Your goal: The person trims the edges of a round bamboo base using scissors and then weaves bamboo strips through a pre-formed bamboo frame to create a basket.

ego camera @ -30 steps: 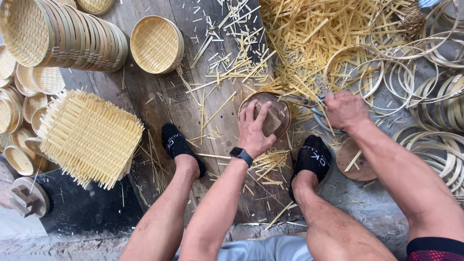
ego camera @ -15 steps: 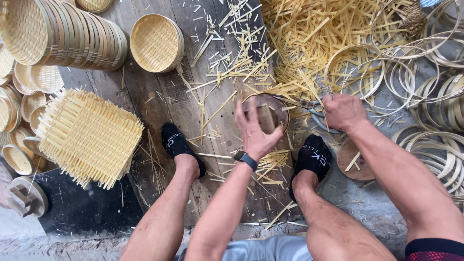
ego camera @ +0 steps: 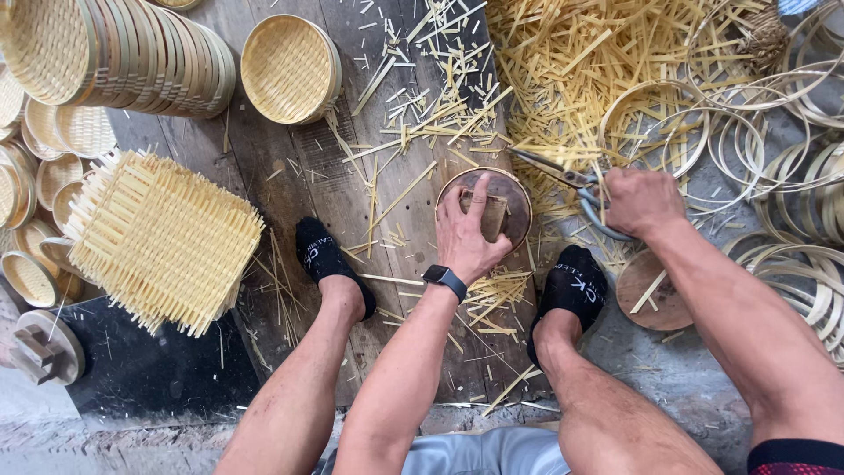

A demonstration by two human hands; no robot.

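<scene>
The round dark-brown wooden disc with a small wooden block handle (ego camera: 510,198) looks worn and matt under the left hand (ego camera: 466,236). At its 3 o'clock, the grey metal shears (ego camera: 563,176) held in the right hand (ego camera: 642,200) show a dull sheen. The pale yellow split-bamboo strips (ego camera: 571,79) at 12 o'clock look dry and fibrous. The square woven pale bamboo mat (ego camera: 158,237) at 9 o'clock is matt and ridged. The grey weathered wooden floor planks (ego camera: 290,176) look rough and scuffed.

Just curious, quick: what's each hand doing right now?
Left hand: closed on the wooden block atop the round disc.
Right hand: gripping the shears.
</scene>
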